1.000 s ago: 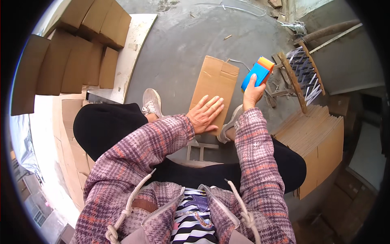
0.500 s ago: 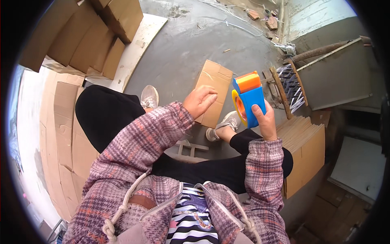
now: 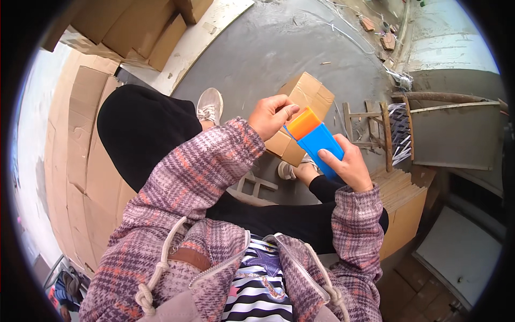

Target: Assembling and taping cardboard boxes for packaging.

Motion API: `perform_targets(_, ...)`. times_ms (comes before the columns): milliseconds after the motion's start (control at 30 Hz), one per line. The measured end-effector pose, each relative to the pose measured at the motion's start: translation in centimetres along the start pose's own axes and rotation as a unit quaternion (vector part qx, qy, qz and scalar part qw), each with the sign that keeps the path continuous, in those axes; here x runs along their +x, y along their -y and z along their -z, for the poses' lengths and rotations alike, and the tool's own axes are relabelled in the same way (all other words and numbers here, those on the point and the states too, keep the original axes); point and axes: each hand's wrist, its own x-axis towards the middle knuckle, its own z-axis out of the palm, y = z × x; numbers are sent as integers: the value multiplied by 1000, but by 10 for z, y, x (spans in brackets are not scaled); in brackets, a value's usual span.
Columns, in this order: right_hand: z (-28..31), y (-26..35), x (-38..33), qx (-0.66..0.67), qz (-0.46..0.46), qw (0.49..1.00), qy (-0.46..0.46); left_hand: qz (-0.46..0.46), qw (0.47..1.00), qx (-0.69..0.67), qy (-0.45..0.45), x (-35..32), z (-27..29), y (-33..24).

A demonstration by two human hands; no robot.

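Brown cardboard boxes edge the grey concrete floor; your right hand grips a blue-and-orange plastic tape dispenser, your left hand curled narrow.

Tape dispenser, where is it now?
Head view, just right of centre: the tape dispenser is in the right hand, its orange end beside the left hand.

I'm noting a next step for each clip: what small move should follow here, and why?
Perhaps the left hand should pinch at the orange end of the tape dispenser, to catch any tape edge: its fingers are curled right beside that end, while the right hand grips the blue body. Whether the left fingers hold tape is unclear.
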Motion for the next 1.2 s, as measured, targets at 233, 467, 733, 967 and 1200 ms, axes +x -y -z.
perform_targets(233,5,-10,7,-31,-93,992,82,85,985,91,-115,-4,41,49)
perform_targets(467,-3,-15,51,-133,-151,968,147,139,968,77,-196,-14,36,106)
perform_targets(733,-8,-15,74,-171,-189,949,184,159,953,12,-257,-15,4,154)
perform_targets(967,-13,-21,76,-167,-197,951,172,111,964,116,-211,-17,-10,170)
perform_targets(1200,-16,-20,83,-172,-200,949,175,291,907,227,-200,-17,-1,182)
